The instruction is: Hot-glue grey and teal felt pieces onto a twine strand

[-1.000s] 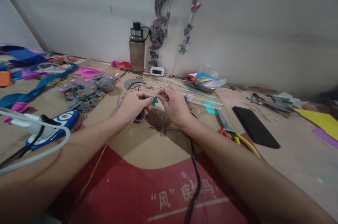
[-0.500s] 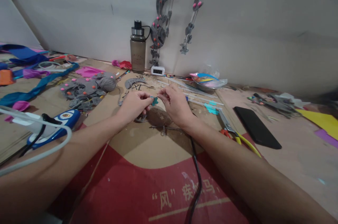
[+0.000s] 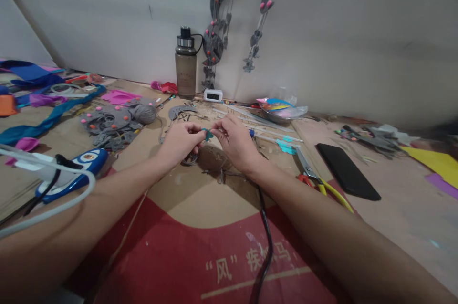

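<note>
A small teal flower-shaped piece (image 3: 208, 135) is pinched between the thumb and index finger of my left hand (image 3: 181, 141). My right hand (image 3: 234, 141) meets it from the other side, thumb and fingers pressed together at its edge; whether a thread also lies in that pinch is too small to tell. Coiled grey yarn (image 3: 189, 159) hangs or lies just below the left fingers. On the cardboard beneath both hands runs a knotted grey cord (image 3: 221, 175). Behind them rests a grey crescent (image 3: 182, 111). More turquoise flower shapes (image 3: 286, 145) lie right of my right hand.
Yellow-handled scissors (image 3: 308, 168) and a black phone (image 3: 347, 171) lie at right. A bottle (image 3: 186, 68) and small clock (image 3: 213, 96) stand by the wall. Grey decorated pieces (image 3: 107, 120) and a blue glue gun (image 3: 77, 172) are at left. A black cable (image 3: 267, 242) crosses the front.
My right fingertips have come in closer to the teal piece and now touch its edge. The piece has turned slightly between the fingers.
</note>
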### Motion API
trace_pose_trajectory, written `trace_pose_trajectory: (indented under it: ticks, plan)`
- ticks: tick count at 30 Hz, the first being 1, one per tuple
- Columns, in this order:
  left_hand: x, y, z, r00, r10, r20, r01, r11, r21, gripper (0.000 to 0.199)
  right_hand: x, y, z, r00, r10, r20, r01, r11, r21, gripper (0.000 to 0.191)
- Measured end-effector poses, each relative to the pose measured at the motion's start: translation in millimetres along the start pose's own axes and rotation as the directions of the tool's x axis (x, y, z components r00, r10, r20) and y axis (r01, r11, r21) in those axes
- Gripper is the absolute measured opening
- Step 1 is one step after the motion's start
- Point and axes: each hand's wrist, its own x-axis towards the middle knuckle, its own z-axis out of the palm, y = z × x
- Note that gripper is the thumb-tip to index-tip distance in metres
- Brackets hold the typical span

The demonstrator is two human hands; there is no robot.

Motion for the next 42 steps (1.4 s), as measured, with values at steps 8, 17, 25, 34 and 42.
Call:
trace_pose_trajectory:
  ticks: [8, 17, 25, 34, 42]
  plan:
    - [1.8, 3.1, -3.0, 0.999, -0.002, -0.046, 0.002, 1.000, 0.001, 0.014, -1.9, 1.9, 1.7, 1.000, 0.015, -0.022, -0.015, 1.000, 0.007, 0.010]
    - [1.8, 3.4, -3.3, 0.998, 0.022, -0.062, -0.019, 0.998, 0.058, 0.015, -3.0, -1.2, 1.6, 1.000, -0.004, -0.023, 0.004, 1.000, 0.002, 0.007]
    - [-0.9, 4.3, -0.9, 0.997, 0.063, -0.038, -0.059, 0.993, 0.105, 0.009, -1.7, -0.3, 0.9, 0.998, 0.017, -0.061, -0.018, 1.000, -0.010, 0.009]
    - [-1.5, 6.4, 0.5, 0.996, 0.084, -0.033, -0.076, 0.978, 0.194, 0.010, -1.5, -1.0, 0.6, 0.999, -0.016, -0.047, 0.014, 0.999, -0.035, 0.009]
    - [0.1, 0.7, -1.5, 0.987, 0.151, -0.048, -0.130, 0.947, 0.295, 0.013, -1.6, 4.0, 0.2, 0.997, 0.036, -0.071, -0.041, 0.998, -0.057, 0.006]
